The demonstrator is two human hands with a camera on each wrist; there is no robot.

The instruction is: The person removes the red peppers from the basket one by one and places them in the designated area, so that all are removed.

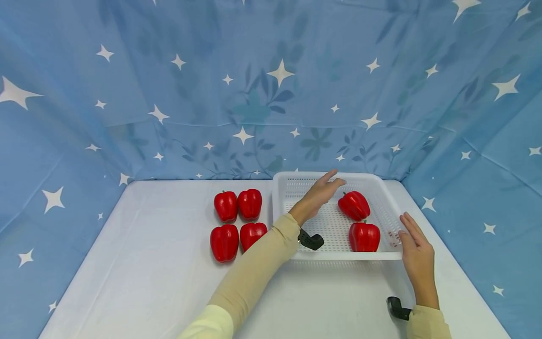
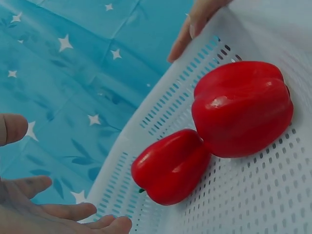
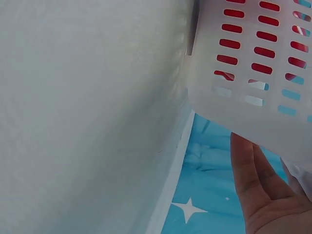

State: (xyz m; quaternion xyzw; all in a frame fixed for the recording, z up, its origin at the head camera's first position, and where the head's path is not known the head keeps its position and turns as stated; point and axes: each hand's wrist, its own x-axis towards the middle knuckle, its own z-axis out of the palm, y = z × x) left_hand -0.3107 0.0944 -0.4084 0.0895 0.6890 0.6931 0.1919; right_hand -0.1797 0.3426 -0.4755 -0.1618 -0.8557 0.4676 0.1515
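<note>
Over the white perforated plastic basket (image 1: 338, 255), my left hand (image 1: 320, 193) is held with its fingers apart and nothing in it. In the left wrist view its spread fingers (image 2: 73, 210) are beside a red bell pepper (image 2: 170, 165). A second red bell pepper (image 2: 241, 109) lies against that one; both are inside the basket. My right hand (image 1: 418, 259) is at the basket's right rim, its fingers fairly straight and touching it. From the right wrist view, the right fingers (image 3: 248, 170) lie against the outer side of the rim; the thumb's contact is hidden there.
Left of the basket, several red bell peppers (image 1: 225, 242) stand grouped on the white table (image 1: 148, 263); my left forearm partly covers one. Black wrist devices (image 1: 398, 308) are worn near both hands. A blue star-patterned curtain (image 1: 254, 94) hangs behind the table and at its sides.
</note>
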